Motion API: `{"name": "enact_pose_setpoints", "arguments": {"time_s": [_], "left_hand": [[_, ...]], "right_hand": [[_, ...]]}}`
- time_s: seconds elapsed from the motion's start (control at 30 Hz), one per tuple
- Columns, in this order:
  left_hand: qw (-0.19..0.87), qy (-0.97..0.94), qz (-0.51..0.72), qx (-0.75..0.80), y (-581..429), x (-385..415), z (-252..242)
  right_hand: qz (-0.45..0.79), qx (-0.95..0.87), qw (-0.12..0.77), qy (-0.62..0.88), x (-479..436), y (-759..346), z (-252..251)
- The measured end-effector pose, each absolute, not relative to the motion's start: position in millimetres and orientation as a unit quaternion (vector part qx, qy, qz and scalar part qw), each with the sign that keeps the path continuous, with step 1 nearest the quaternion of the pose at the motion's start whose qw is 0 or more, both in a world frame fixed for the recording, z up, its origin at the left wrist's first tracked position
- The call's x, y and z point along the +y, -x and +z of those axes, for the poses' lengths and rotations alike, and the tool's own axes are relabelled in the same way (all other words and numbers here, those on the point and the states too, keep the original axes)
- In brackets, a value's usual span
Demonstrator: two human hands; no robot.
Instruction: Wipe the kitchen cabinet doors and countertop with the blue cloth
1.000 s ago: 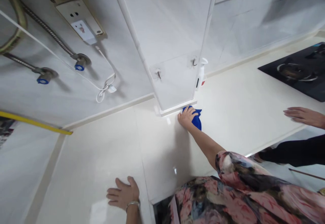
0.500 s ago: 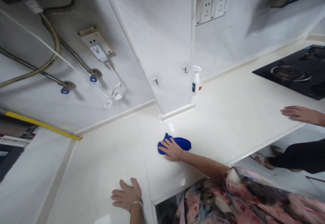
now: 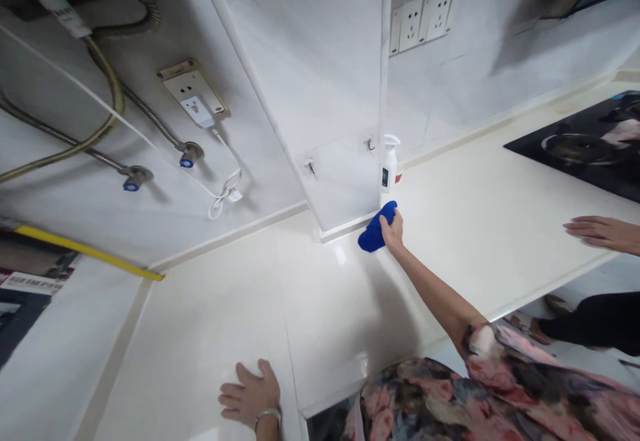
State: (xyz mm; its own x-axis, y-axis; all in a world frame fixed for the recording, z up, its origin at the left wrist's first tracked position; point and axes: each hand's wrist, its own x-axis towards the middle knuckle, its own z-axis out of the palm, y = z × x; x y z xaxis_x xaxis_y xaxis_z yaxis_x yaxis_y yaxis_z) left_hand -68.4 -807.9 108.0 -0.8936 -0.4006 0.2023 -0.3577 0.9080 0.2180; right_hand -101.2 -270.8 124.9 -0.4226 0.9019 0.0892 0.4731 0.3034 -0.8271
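A blue cloth (image 3: 373,233) is gripped in my right hand (image 3: 393,229) by the right corner of the white pillar's base. The cloth is bunched, and its upper end reaches toward a white spray bottle (image 3: 389,166) with a small red-labelled container (image 3: 398,177) partly hidden behind it. My left hand (image 3: 250,393), with a bracelet at the wrist, lies flat with fingers spread on the pale countertop (image 3: 215,321), holding nothing.
Another person's hand (image 3: 603,233) rests at the counter's right edge. Behind it lies a black gas hob (image 3: 575,147). The pillar (image 3: 345,181) with small hooks juts into the counter. Left on the wall are a plugged charger (image 3: 198,111) and valves (image 3: 190,155); a yellow strip (image 3: 90,252) stands below.
My right hand has moved up and right with the blue cloth, from the middle of the counter to the pillar's corner. My left hand stays in place.
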Motion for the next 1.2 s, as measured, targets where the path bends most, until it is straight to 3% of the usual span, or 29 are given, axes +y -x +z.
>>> {"name": "enact_pose_setpoints", "arguments": {"time_s": [0.27, 0.6, 0.97, 1.2], "left_hand": [[0.116, -0.189, -0.057, -0.974, 71, -811, 103], [0.104, -0.190, -0.046, -0.975, 65, -806, 108], [0.104, -0.195, -0.063, -0.973, 67, -810, 105], [0.102, -0.201, -0.057, -0.973, 70, -810, 106]], "right_hand": [[0.291, -0.756, 0.248, 0.531, -323, 163, 114], [0.251, -0.865, 0.191, 0.390, -417, 180, 96], [0.170, -0.968, 0.114, 0.145, -422, 173, 110], [0.182, -0.967, 0.123, 0.130, -432, 164, 124]]}}
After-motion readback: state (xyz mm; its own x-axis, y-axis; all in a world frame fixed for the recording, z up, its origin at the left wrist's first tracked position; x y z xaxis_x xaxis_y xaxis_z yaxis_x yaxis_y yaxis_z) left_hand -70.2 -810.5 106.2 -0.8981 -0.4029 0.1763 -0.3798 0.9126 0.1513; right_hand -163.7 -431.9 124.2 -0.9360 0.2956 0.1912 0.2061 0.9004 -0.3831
